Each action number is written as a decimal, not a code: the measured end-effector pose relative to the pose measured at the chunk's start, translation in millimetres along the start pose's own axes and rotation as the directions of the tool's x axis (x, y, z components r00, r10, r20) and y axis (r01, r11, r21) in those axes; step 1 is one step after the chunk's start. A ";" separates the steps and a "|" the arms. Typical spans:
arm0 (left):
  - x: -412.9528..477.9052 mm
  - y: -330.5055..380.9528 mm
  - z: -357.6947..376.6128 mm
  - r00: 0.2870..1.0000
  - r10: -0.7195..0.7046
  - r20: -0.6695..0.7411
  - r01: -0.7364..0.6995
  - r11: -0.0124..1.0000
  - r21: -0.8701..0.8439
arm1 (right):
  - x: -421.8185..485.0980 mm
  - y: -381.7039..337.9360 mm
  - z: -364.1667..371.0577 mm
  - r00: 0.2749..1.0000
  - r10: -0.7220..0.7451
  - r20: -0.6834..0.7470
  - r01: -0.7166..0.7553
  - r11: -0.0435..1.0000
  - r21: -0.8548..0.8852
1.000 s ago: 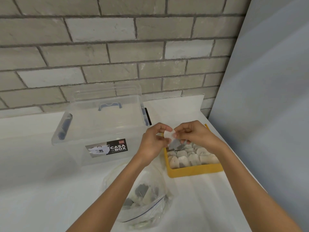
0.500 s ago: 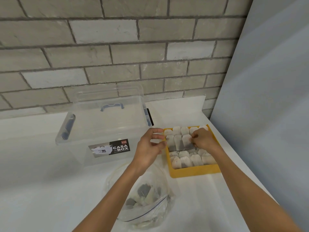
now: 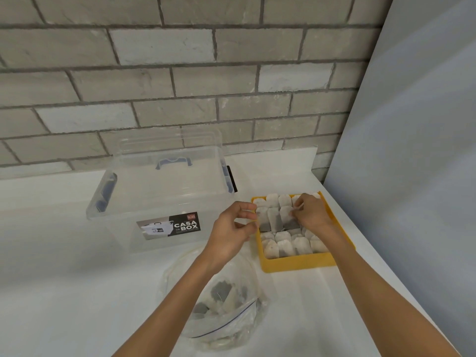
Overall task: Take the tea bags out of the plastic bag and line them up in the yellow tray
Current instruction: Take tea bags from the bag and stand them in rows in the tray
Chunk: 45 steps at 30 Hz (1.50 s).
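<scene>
Soft, fairly bright, even light is spread from above, and no hard shadows are cast. Only a faint grey shade is seen on the white countertop (image 3: 64, 279) around the clear plastic storage box (image 3: 159, 186). Dull glare is caught on the crumpled transparent plastic bag (image 3: 247, 323). The mortar lines of the grey brick wall (image 3: 180, 81) are bent by wide-angle distortion. The paper tea bags (image 3: 286, 247) are rendered slightly soft.

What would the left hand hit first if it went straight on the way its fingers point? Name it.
Probably the left wall of the yellow tray, just past the fingertips of the left hand. If the hand rides above the rim, it meets the middle-row tea bags instead. Height is unclear.
</scene>
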<state>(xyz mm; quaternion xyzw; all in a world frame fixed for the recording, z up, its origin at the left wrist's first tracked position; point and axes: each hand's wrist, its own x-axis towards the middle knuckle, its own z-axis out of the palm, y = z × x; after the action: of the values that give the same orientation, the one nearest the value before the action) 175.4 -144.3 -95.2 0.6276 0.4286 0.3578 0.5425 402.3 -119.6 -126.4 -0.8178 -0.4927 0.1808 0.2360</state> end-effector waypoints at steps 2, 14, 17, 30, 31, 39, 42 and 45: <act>-2.8 0.5 -3.0 1.000 0.015 0.027 -0.016 0.999 0.041 | -6.0 -5.2 -6.7 0.996 -0.076 -0.054 0.076 0.997 -0.010; -54.7 -21.1 -52.7 0.992 -0.060 0.116 0.025 0.960 0.280 | -105.7 -87.4 -2.1 0.804 -0.540 0.250 0.504 0.841 0.197; -70.8 -33.2 -61.0 0.988 -0.099 0.115 0.041 0.904 0.425 | -129.5 -92.7 17.6 0.752 -0.545 0.371 0.500 0.838 0.218; -110.7 -57.7 -55.8 0.921 -0.337 0.198 -0.027 0.450 0.893 | -170.0 -68.4 55.6 0.615 -0.243 0.750 0.637 0.714 -0.291; -112.3 -58.3 -54.7 0.919 -0.335 0.209 -0.058 0.410 0.910 | -170.5 -68.0 56.5 0.612 -0.227 0.757 0.637 0.708 -0.303; -115.5 -60.8 -57.1 0.940 -0.290 0.180 -0.055 0.394 0.918 | -169.7 -68.1 53.8 0.644 -0.277 0.713 0.610 0.749 -0.259; -110.3 -53.9 -64.8 0.961 -0.228 0.157 -0.055 0.399 0.915 | -162.6 -70.9 49.0 0.685 -0.360 0.633 0.597 0.776 -0.204; -108.4 -59.2 -68.6 0.962 -0.216 0.167 -0.067 0.408 0.910 | -159.9 -68.0 52.8 0.688 -0.365 0.627 0.579 0.797 -0.172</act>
<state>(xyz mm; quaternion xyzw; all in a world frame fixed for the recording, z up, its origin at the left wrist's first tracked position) 62.9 -216.5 -141.3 0.8417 0.5067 -0.0421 0.1815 253.7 -223.7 -121.4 -0.5968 -0.7606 0.2534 -0.0339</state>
